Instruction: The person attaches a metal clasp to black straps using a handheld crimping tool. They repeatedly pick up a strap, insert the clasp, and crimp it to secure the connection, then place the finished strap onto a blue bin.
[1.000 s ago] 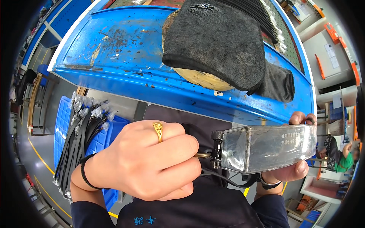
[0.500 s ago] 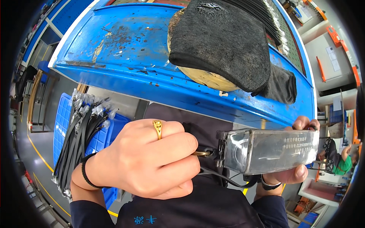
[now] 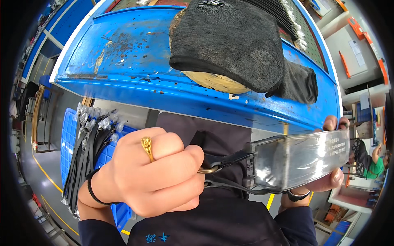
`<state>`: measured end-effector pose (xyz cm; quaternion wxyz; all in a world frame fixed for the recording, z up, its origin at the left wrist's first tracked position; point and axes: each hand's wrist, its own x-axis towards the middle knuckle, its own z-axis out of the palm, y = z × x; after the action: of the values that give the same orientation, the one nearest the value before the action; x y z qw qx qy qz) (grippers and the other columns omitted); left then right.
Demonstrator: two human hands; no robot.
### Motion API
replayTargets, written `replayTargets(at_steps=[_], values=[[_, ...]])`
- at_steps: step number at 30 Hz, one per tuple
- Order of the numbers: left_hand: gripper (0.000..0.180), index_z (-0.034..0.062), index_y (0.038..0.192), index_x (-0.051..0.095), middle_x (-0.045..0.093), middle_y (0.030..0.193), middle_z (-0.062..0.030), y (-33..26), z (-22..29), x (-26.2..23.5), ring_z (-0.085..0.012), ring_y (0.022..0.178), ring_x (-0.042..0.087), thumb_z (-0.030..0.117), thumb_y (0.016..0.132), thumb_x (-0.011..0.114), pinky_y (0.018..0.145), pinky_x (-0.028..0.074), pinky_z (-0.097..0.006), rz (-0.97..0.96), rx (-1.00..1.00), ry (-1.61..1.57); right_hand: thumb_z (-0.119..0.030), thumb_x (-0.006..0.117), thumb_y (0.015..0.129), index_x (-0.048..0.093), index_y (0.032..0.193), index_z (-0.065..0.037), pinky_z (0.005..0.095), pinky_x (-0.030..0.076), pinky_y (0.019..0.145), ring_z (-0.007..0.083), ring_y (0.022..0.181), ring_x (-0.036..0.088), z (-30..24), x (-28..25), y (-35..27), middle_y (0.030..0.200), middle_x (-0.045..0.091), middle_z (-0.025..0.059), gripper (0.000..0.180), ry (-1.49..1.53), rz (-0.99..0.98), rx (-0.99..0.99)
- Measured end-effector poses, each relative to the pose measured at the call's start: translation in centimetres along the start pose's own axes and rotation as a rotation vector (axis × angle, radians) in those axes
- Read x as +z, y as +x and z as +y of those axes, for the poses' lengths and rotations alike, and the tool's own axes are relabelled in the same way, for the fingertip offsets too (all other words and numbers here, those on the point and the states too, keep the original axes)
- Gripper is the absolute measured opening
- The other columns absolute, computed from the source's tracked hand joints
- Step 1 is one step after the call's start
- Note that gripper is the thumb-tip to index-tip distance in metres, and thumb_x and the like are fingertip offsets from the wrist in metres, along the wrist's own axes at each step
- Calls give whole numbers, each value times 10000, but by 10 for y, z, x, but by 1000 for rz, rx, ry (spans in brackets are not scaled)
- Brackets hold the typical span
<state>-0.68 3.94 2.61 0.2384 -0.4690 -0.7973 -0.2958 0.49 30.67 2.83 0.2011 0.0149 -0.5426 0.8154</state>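
My left hand (image 3: 152, 172), with a gold ring on a finger, is closed in a fist around the end of a brass-coloured metal hook or loop (image 3: 210, 169). Black straps (image 3: 234, 158) run from that metal piece to the left end of a clear plastic case (image 3: 295, 162). My right hand (image 3: 328, 180) grips the case's right end, thumb below and fingertips at the top edge, the palm hidden behind it. The case is held level above my dark apron (image 3: 197, 221). What else my left fist encloses is hidden.
A blue workbench (image 3: 135, 92) with worn paint spans the front. On it, a black cloth (image 3: 230, 45) drapes over a round wooden block (image 3: 213, 82). At left, a bundle of black straps with plastic-wrapped ends (image 3: 88, 147) lies over a blue crate (image 3: 67, 135).
My two hands have moved apart, the left one leftward and the right one slightly rightward with the case. More black strap shows between the metal piece and the case.
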Motion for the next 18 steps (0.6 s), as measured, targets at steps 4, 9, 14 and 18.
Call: replayTargets(at_steps=[4,9,14,18], values=[[186,97,589,522,579,760,-57,5,4,-4,-172,547,480,196,695,637,452,376,-270,-66,21,43,-396,786,428,402,1192,-105,255,449,700,152,809,486,0,-7,1,991,478,105,903,-8,-164,73],[237,108,590,512,581,764,-55,2,3,-4,-170,556,483,245,721,654,448,376,-265,-72,48,60,-425,776,429,414,1170,-104,253,441,712,148,807,482,2,0,1,968,501,103,885,-105,-90,72],[290,106,587,511,585,767,-54,0,2,-3,-170,560,489,299,752,650,442,380,-264,-19,64,57,-406,756,467,391,1176,-69,263,449,702,160,806,478,4,-7,6,982,481,125,867,33,-159,49],[225,97,572,500,570,742,-54,0,-2,-1,-153,539,457,252,677,625,421,334,-248,38,87,40,-342,747,488,357,1197,-48,261,469,635,177,755,483,0,-4,9,1004,438,152,861,123,-47,26]])
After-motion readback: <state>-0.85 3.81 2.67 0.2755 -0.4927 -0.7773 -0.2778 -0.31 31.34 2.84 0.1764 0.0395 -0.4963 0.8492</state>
